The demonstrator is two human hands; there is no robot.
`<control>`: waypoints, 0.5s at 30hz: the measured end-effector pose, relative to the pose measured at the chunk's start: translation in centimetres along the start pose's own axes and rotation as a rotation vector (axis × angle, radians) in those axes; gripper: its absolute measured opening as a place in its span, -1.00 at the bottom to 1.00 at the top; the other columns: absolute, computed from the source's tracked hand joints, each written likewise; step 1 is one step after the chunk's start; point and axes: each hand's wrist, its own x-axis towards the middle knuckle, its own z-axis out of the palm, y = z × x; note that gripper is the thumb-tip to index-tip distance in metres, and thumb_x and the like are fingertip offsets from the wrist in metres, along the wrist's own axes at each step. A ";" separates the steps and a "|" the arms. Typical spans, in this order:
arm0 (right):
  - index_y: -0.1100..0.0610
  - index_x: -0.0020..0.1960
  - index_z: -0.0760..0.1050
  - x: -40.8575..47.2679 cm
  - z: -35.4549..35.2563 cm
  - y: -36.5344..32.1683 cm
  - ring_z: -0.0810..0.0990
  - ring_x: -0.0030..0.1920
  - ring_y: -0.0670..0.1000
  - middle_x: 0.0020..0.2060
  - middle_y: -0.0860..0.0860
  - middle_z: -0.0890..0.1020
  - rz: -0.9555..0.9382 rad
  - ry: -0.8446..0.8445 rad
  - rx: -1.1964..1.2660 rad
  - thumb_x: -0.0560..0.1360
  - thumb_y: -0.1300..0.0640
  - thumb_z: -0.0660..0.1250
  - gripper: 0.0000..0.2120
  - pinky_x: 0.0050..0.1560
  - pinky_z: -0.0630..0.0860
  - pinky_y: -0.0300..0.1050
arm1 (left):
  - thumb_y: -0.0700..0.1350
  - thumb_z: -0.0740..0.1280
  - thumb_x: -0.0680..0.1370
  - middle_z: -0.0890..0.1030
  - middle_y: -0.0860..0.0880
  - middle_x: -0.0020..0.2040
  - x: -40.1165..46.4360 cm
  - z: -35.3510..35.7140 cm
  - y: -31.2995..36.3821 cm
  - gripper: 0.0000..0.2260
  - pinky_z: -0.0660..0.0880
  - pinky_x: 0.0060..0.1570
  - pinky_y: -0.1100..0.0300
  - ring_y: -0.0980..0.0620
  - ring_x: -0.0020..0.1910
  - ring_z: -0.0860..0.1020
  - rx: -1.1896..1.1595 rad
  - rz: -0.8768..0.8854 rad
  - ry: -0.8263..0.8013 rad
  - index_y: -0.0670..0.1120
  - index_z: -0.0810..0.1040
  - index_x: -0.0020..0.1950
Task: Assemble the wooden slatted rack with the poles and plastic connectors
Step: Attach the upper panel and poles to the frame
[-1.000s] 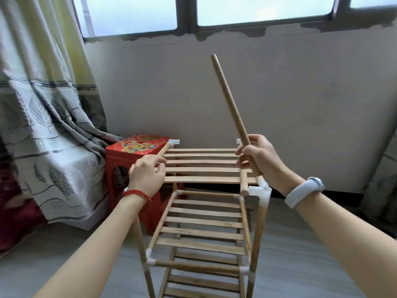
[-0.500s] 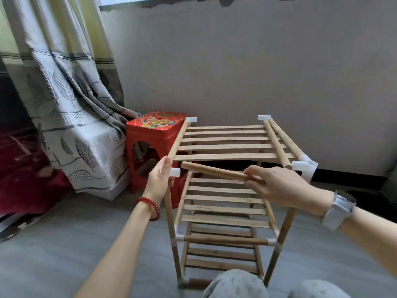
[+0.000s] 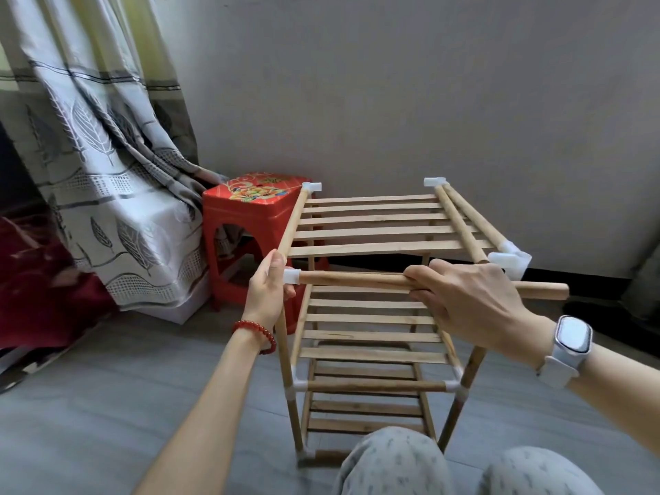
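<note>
A wooden slatted rack (image 3: 371, 223) with three tiers stands on the floor in front of me. White plastic connectors sit at its corners, such as the near right top connector (image 3: 509, 260). My left hand (image 3: 268, 292) grips the near left top connector (image 3: 292, 276). A loose wooden pole (image 3: 357, 280) lies level across the rack's near top edge, its left end in that connector. My right hand (image 3: 468, 301) grips the pole near its middle. The pole's right end (image 3: 550, 291) sticks out past the near right connector.
A red plastic stool (image 3: 250, 216) stands just left of the rack, against a patterned curtain (image 3: 107, 155). A grey wall runs behind. My knees (image 3: 428, 466) are at the bottom, close to the rack's near legs. Grey floor lies to the left.
The pole went from upright in my right hand to level across the near top edge, and its left end has moved into the left connector. The camera tilted downward.
</note>
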 end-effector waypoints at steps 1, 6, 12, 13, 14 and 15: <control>0.14 -0.01 0.59 0.0 0.1 -0.2 0.43 -0.61 0.05 -0.44 0.01 0.49 -0.004 -0.002 0.007 0.40 0.10 0.44 -0.81 -0.65 0.29 -0.21 | 0.12 0.03 0.62 0.49 0.02 -0.29 0.0 0.0 0.1 -0.53 0.44 -0.34 0.38 0.24 -0.46 0.44 -0.005 -0.013 0.003 -0.14 0.37 0.38; 0.11 0.07 0.58 0.9 0.7 -0.1 0.50 -0.53 0.11 -0.39 0.03 0.56 0.005 -0.076 0.010 0.50 0.00 0.34 -0.77 -0.54 0.28 -0.18 | 0.00 -0.02 0.65 0.66 -0.06 -0.16 -0.1 0.2 1.1 -0.63 0.43 -0.39 0.35 0.09 -0.33 0.59 -0.079 -0.103 0.013 -0.07 0.55 -0.06; -0.07 0.22 0.47 2.5 2.0 -0.1 0.57 -0.27 -0.02 -0.24 -0.09 0.61 0.043 -0.224 0.178 0.57 -0.11 0.13 -0.71 -0.32 0.45 -0.14 | -0.01 -0.02 0.65 0.58 0.00 0.07 -0.5 -0.5 0.9 -0.71 0.48 -0.15 0.21 0.08 0.03 0.55 -0.053 -0.098 -0.032 -0.01 0.47 0.10; -0.08 0.20 0.48 2.9 2.3 -0.4 0.54 -0.29 -0.05 -0.27 -0.11 0.59 0.063 -0.247 0.226 0.57 -0.10 0.15 -0.73 -0.32 0.45 -0.16 | 0.00 -0.02 0.65 0.57 0.00 0.08 -0.5 -0.7 0.8 -0.71 0.50 -0.14 0.21 0.08 0.03 0.55 -0.055 -0.099 -0.037 -0.02 0.44 0.17; -0.08 0.19 0.49 3.2 2.5 -0.6 0.51 -0.33 -0.07 -0.30 -0.13 0.56 0.075 -0.260 0.263 0.57 -0.09 0.17 -0.75 -0.34 0.42 -0.19 | 0.00 -0.02 0.65 0.57 0.00 0.08 -0.5 -0.9 0.8 -0.70 0.50 -0.15 0.21 0.08 0.04 0.55 -0.052 -0.097 -0.039 -0.03 0.43 0.21; -0.09 0.18 0.49 3.5 2.6 -0.7 0.49 -0.35 -0.09 -0.33 -0.14 0.54 0.080 -0.267 0.290 0.56 -0.09 0.19 -0.76 -0.37 0.38 -0.23 | 0.00 -0.02 0.65 0.58 -0.01 0.08 -0.5 -1.1 0.7 -0.68 0.49 -0.16 0.21 0.07 0.04 0.55 -0.044 -0.092 -0.038 -0.05 0.43 0.23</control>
